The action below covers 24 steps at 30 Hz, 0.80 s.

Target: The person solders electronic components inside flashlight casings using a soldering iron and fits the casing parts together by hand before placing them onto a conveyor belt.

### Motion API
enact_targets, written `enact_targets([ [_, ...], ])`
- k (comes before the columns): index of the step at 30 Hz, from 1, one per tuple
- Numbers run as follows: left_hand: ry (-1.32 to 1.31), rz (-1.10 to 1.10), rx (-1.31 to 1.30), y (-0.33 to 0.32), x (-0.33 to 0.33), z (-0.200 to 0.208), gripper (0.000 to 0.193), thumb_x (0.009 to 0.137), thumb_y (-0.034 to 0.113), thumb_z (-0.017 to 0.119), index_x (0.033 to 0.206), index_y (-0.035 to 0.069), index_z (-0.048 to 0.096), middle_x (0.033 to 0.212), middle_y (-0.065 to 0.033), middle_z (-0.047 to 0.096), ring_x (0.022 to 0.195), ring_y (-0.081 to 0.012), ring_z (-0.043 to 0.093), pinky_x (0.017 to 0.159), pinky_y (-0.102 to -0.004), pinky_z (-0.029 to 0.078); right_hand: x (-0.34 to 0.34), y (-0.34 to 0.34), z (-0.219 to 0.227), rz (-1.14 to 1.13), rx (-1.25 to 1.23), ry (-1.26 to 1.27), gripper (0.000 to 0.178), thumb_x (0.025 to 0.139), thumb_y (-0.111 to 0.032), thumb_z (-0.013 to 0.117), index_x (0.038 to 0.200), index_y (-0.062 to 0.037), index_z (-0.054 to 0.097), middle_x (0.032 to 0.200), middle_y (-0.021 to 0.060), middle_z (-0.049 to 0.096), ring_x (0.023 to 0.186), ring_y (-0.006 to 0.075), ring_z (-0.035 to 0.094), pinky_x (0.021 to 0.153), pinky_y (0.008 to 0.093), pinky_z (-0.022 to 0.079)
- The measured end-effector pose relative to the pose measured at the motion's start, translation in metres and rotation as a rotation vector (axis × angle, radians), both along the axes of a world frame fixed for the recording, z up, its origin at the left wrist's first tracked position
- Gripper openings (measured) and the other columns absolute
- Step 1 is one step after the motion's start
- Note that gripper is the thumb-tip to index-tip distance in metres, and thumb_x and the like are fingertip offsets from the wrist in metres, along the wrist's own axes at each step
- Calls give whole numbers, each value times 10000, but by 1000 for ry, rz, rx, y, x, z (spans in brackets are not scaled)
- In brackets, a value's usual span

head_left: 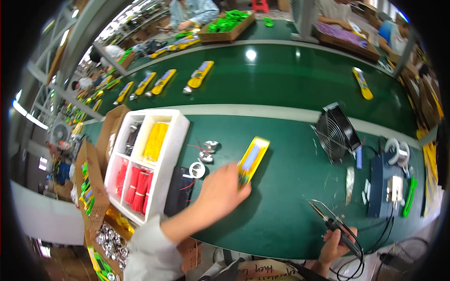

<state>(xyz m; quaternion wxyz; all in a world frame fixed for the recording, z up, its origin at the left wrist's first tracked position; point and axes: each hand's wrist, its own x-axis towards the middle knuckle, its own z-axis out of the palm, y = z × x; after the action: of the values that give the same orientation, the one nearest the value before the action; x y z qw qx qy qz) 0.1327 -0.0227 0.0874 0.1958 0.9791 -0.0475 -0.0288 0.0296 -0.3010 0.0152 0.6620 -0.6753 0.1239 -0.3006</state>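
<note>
Above the middle of the green bench, my left hand is closed round the near end of a yellow flashlight housing. A pale blue cylinder, likely a battery, lies in the housing's open side; my fingers hide its near end. To the left of that hand sit several shiny reflector cups with thin red wires. My right hand grips a soldering iron by its black handle at the bench's near right. The iron's tip points up and left, with a thin bent metal tube beside it, apart from the housing.
A white foam box on the left holds red, yellow and dark wires. On the right stand a black fan, a blue soldering station and a solder reel. Beyond the bench, a green conveyor carries yellow flashlights; co-workers sit past it.
</note>
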Motion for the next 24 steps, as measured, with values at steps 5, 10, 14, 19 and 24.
enact_targets([
  [5, -242, 91, 133, 26, 157, -9, 275, 715, 223, 669, 846, -14, 619, 876, -168, 633, 785, -344, 631, 682, -426, 522, -3, -30, -36, 30, -89, 64, 222, 866, -170, 613, 962, -7, 496, 692, 60, 554, 488, 98, 474, 461, 216, 383],
  [10, -201, 406, 60, 35, 307, -77, 341, 689, 277, 750, 927, 49, 664, 974, -128, 649, 911, -288, 634, 762, -373, 524, 65, -11, -21, 141, -84, -38, 265, 849, -176, 661, 837, 38, 505, 635, 130, 570, 520, 175, 533, 465, 269, 436],
  [14, -294, 518, -132, 43, 329, -99, 592, 659, 355, 792, 1078, 3, 567, 1021, -147, 618, 952, -290, 613, 801, -363, 511, 102, 8, -19, 355, -80, -86, 271, 849, -181, 661, 835, 39, 503, 636, 129, 567, 522, 175, 531, 467, 270, 436],
  [19, -24, 264, 160, 57, 243, -9, 544, 731, 485, 676, 1057, 50, 646, 1078, -133, 605, 1022, -279, 578, 807, -371, 481, 111, 31, -14, 550, -97, -83, 279, 848, -187, 662, 832, 40, 500, 637, 127, 565, 525, 174, 529, 469, 271, 436],
  [24, -447, 123, -107, 110, -15, 97, 416, 801, 357, 629, 1023, 6, 622, 895, -175, 651, 872, -335, 628, 772, -402, 495, 102, 63, -5, 759, -94, -98, 287, 848, -192, 663, 829, 41, 497, 638, 125, 562, 528, 174, 526, 471, 273, 436],
])
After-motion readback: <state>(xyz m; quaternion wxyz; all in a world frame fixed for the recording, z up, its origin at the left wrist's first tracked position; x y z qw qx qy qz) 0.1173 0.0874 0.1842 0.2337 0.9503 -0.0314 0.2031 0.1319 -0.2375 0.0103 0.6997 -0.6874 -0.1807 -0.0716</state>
